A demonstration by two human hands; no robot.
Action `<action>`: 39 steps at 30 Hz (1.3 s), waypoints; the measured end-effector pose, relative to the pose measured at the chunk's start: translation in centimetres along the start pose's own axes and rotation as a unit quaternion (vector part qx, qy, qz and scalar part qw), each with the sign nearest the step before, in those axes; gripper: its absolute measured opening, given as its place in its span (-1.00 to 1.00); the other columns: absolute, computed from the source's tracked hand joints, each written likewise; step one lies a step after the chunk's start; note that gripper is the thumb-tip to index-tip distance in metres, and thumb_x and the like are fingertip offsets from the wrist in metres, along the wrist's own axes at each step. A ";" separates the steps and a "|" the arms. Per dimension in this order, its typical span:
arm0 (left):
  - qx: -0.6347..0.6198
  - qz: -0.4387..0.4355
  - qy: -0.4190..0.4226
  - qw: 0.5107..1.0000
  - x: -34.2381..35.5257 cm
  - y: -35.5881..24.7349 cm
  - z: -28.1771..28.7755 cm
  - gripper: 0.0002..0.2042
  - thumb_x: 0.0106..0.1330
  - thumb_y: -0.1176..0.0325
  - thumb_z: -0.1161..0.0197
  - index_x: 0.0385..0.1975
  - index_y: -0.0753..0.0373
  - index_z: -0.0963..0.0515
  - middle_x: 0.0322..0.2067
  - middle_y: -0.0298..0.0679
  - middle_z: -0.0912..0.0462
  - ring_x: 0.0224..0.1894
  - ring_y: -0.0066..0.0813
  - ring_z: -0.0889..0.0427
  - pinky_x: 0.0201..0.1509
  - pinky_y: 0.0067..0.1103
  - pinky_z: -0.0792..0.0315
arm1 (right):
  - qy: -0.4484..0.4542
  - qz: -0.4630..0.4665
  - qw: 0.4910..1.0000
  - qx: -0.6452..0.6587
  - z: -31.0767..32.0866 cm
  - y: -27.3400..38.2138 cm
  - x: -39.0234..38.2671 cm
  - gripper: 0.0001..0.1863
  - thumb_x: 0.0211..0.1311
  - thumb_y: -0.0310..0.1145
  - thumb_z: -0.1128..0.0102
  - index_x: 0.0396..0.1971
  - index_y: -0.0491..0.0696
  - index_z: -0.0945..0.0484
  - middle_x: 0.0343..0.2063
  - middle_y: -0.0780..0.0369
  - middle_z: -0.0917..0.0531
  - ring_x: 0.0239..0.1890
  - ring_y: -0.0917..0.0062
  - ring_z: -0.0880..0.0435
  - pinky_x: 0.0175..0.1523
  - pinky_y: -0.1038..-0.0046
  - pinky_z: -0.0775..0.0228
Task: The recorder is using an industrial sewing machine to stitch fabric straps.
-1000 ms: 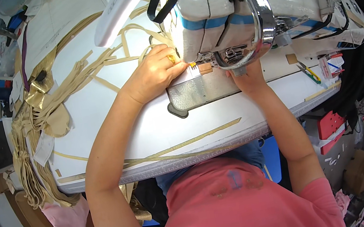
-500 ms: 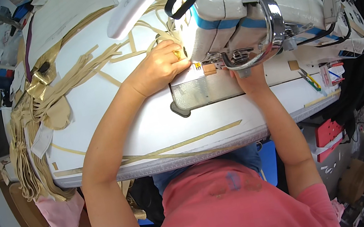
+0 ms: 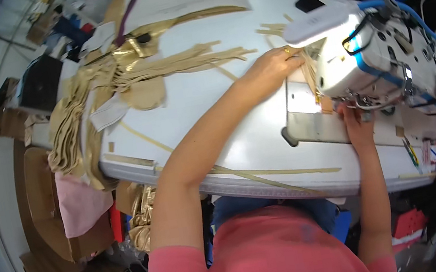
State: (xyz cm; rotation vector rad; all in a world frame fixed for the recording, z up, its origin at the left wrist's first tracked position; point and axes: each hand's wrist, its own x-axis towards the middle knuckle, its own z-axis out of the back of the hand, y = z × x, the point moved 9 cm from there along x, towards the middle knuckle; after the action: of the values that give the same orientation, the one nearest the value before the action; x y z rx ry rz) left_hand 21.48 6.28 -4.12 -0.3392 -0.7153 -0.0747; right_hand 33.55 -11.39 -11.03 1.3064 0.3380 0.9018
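Note:
My left hand (image 3: 276, 71), a gold ring on one finger, is at the far left side of the white sewing machine (image 3: 370, 61). Its fingers curl closed at narrow beige fabric strips (image 3: 309, 74), which run from there toward the needle area. The machine's head partly covers these strips. My right hand (image 3: 356, 123) is in front of the machine's head, near the presser foot, above the metal bed plate (image 3: 315, 128). Machine parts hide some of its fingertips, so its grip does not show.
A bundle of beige strips (image 3: 177, 65) spreads over the white table (image 3: 216, 127) and hangs off its left end. Two loose strips (image 3: 287, 171) cross near the front edge. Thread snips (image 3: 410, 153) lie at the right. Cardboard boxes (image 3: 45, 205) stand left of the table.
The head view has swung left, so the table and machine sit farther right. My left hand has moved back from the needle area, exposing strips between them. My right hand stays by the presser foot.

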 end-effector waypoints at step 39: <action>-0.301 0.431 0.124 0.842 -12.3 2.3 14.0 -0.88 0.34 0.36 -0.12 -0.31 0.27 -0.43 -0.53 -0.41 -0.43 -0.48 -0.71 -0.41 -0.38 -0.71 -0.35 | 0.172 0.184 0.968 -0.007 -9.1 12.3 -3.1 -0.80 0.16 -0.53 -0.05 -0.19 -0.15 -0.52 -0.22 0.16 -0.56 -0.14 0.41 -0.52 0.01 0.43 -0.32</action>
State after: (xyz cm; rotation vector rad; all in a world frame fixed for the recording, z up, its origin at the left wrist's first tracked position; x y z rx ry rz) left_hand 3.84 12.49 -2.95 -1.2125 -0.2094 0.5208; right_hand 20.77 -7.49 -2.97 1.2164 0.3627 1.4504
